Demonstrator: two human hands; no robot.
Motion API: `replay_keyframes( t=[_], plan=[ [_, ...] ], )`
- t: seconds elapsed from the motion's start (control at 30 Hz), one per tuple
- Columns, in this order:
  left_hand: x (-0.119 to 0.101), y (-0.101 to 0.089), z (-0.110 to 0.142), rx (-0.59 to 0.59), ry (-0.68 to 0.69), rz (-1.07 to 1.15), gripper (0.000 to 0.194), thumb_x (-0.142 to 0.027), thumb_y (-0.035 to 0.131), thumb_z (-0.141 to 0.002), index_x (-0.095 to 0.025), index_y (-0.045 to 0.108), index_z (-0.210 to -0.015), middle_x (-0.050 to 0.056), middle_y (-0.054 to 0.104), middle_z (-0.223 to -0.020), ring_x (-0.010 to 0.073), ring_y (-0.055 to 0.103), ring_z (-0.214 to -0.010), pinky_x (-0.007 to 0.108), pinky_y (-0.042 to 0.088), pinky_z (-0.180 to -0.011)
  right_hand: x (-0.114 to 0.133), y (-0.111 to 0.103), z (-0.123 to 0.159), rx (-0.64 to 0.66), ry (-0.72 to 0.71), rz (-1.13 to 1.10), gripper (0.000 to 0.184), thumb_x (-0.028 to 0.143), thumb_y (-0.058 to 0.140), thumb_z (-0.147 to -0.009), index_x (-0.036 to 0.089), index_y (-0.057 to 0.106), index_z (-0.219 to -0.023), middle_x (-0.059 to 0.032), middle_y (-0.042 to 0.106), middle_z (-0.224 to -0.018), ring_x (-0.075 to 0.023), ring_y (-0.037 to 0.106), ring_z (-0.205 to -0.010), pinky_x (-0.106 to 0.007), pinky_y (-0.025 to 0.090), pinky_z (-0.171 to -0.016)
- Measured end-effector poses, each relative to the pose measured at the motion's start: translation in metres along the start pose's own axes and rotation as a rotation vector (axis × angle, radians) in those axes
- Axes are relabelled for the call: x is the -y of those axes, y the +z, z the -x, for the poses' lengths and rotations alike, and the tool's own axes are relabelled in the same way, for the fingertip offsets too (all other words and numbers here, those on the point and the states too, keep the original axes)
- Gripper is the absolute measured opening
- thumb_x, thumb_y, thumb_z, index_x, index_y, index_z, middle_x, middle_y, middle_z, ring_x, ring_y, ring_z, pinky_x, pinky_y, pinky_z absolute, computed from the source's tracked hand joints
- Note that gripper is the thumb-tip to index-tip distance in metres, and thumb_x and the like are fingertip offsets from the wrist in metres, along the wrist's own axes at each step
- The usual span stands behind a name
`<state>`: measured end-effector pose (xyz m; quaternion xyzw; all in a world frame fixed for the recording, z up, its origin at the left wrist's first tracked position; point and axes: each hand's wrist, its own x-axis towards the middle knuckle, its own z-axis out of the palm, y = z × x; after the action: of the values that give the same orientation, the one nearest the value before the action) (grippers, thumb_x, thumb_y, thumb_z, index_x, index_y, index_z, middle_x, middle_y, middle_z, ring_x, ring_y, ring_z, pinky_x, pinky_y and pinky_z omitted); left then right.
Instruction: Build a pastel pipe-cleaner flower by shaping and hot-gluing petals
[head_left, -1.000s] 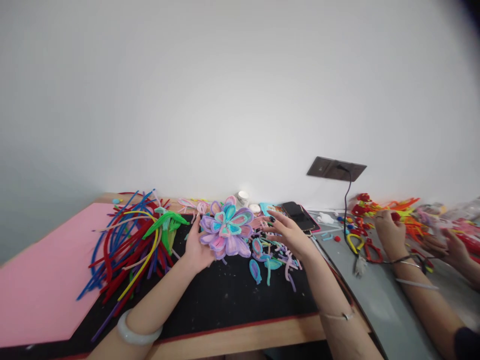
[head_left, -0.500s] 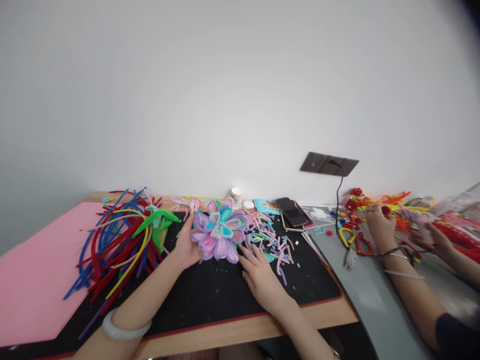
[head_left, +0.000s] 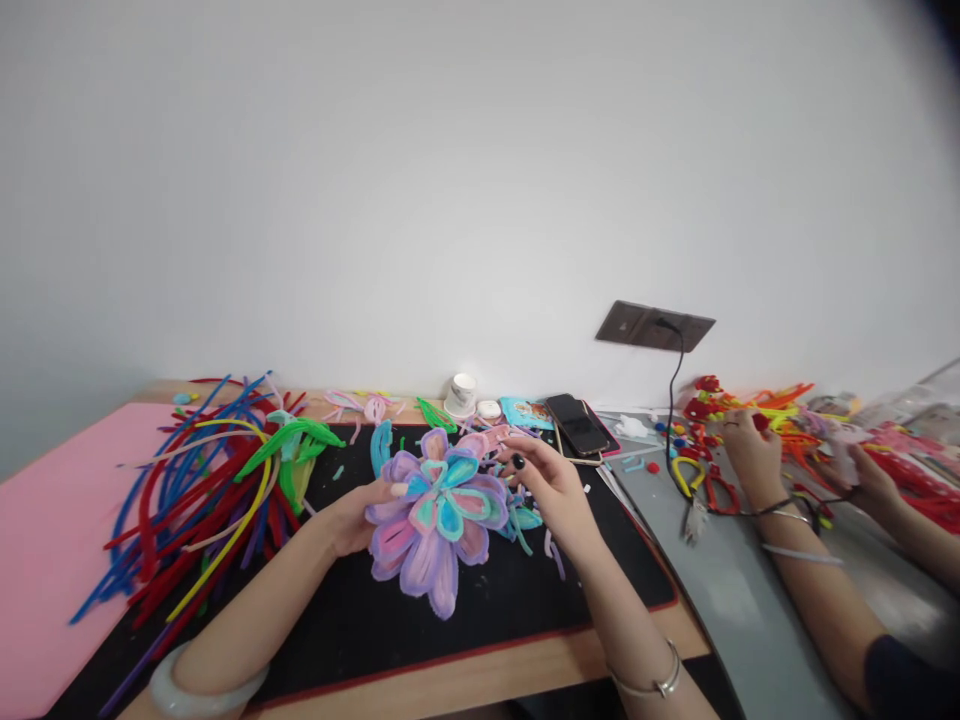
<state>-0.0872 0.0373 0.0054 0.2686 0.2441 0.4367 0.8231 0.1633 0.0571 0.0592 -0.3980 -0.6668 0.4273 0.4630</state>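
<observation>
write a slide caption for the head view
Left hand holds a layered purple, pink and blue fuzzy flower, right hand close beside it, above a black red-edged mat.

Soft light brightens the wall (head_left: 480, 200) toward twelve o'clock, dimming at nine; pale glare (faint, smeary) marks the grey tabletop (head_left: 731, 590) at four; dark blur clips two.

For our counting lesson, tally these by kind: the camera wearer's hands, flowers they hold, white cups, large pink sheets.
Hands, left hand and right hand: 2
Held flower: 1
White cup: 1
Large pink sheet: 1
Total: 5
</observation>
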Motion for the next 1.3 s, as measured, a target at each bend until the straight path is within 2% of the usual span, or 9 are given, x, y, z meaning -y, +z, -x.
replay_keyframes(
  t=[0.13, 0.23, 0.3, 0.43, 0.63, 0.87, 1.03, 1.2, 1.3],
  plan=[
    [-0.001, 0.011, 0.002, 0.052, -0.056, -0.119, 0.031, -0.018, 0.079, -0.058, -0.014, 0.071, -0.088, 0.005, 0.074, -0.078, 0.0209, 0.069, -0.074, 0.03, 0.053, -0.076, 0.003, 0.015, -0.019, 0.169, 0.087, -0.138, 0.024, 0.035, 0.068, -0.078, 0.018, 0.07, -0.095, -0.0055, 0.07, -0.092, -0.0168, 0.064, -0.08, -0.026, 0.05, -0.065],
    [-0.002, 0.016, 0.003, 0.058, -0.048, -0.231, 0.041, -0.016, 0.076, -0.061, -0.018, 0.07, -0.102, 0.003, 0.074, -0.085, 0.0253, 0.068, -0.091, 0.034, 0.05, -0.087, -0.003, 0.02, -0.025, 0.158, 0.124, -0.115, 0.018, 0.035, 0.068, -0.079, 0.017, 0.071, -0.08, 0.0005, 0.062, -0.065, -0.0103, 0.053, -0.055, -0.022, 0.044, -0.054],
    [-0.002, 0.017, 0.002, 0.058, -0.031, -0.292, 0.046, -0.017, 0.076, -0.063, -0.02, 0.068, -0.107, 0.002, 0.074, -0.089, 0.027, 0.066, -0.1, 0.036, 0.047, -0.092, -0.007, 0.021, -0.026, 0.147, 0.144, -0.132, 0.019, 0.035, 0.068, -0.079, 0.016, 0.07, -0.075, 0.0027, 0.056, -0.057, -0.0082, 0.045, -0.049, -0.021, 0.04, -0.049],
    [-0.003, 0.016, 0.001, 0.06, -0.026, -0.324, 0.046, -0.019, 0.078, -0.062, -0.018, 0.068, -0.107, 0.006, 0.074, -0.09, 0.0293, 0.066, -0.1, 0.038, 0.048, -0.09, -0.011, 0.022, -0.031, 0.179, 0.175, -0.218, 0.021, 0.037, 0.069, -0.078, 0.017, 0.072, -0.081, 0.0013, 0.06, -0.065, -0.0072, 0.044, -0.048, -0.02, 0.036, -0.045],
    [-0.003, 0.014, 0.002, -0.008, -0.037, -0.323, 0.04, -0.015, 0.077, -0.062, -0.019, 0.07, -0.101, 0.002, 0.074, -0.082, 0.0267, 0.068, -0.091, 0.034, 0.05, -0.082, -0.016, 0.026, -0.04, 0.211, 0.281, -0.353, 0.025, 0.039, 0.071, -0.075, 0.015, 0.068, -0.07, 0.0028, 0.058, -0.056, -0.0056, 0.042, -0.042, -0.018, 0.032, -0.04],
    [-0.003, 0.013, 0.003, -0.05, -0.068, -0.311, 0.044, -0.015, 0.079, -0.058, -0.019, 0.071, -0.1, 0.002, 0.074, -0.08, 0.0275, 0.068, -0.09, 0.036, 0.051, -0.084, -0.027, 0.027, -0.047, 0.213, 0.506, -0.578, 0.024, 0.034, 0.076, -0.068, 0.013, 0.063, -0.069, -0.0013, 0.065, -0.059, -0.0105, 0.06, -0.051, -0.019, 0.045, -0.048],
    [-0.003, 0.014, 0.005, -0.051, -0.073, -0.307, 0.038, -0.015, 0.078, -0.058, -0.018, 0.072, -0.096, 0.002, 0.074, -0.082, 0.0248, 0.068, -0.086, 0.033, 0.051, -0.082, -0.033, 0.026, -0.051, 0.24, 0.648, -0.625, 0.024, 0.029, 0.078, -0.061, 0.013, 0.064, -0.073, -0.003, 0.069, -0.065, -0.012, 0.063, -0.054, -0.026, 0.053, -0.058],
    [-0.002, 0.016, 0.003, 0.007, -0.084, -0.277, 0.03, -0.016, 0.076, -0.061, -0.017, 0.073, -0.091, 0.002, 0.073, -0.074, 0.0222, 0.069, -0.074, 0.032, 0.052, -0.078, -0.035, 0.027, -0.05, 0.286, 0.632, -0.616, 0.029, 0.036, 0.077, -0.063, 0.015, 0.059, -0.071, -0.0013, 0.067, -0.064, -0.0124, 0.063, -0.055, -0.023, 0.051, -0.053],
    [-0.002, 0.014, 0.0, 0.027, -0.076, -0.292, 0.033, -0.016, 0.076, -0.063, -0.017, 0.072, -0.096, 0.003, 0.074, -0.078, 0.0227, 0.069, -0.079, 0.033, 0.052, -0.081, -0.037, 0.024, -0.05, 0.312, 0.481, -0.419, 0.033, 0.048, 0.07, -0.074, 0.017, 0.059, -0.074, 0.0006, 0.065, -0.063, -0.01, 0.056, -0.046, -0.018, 0.035, -0.036]
  ],
)
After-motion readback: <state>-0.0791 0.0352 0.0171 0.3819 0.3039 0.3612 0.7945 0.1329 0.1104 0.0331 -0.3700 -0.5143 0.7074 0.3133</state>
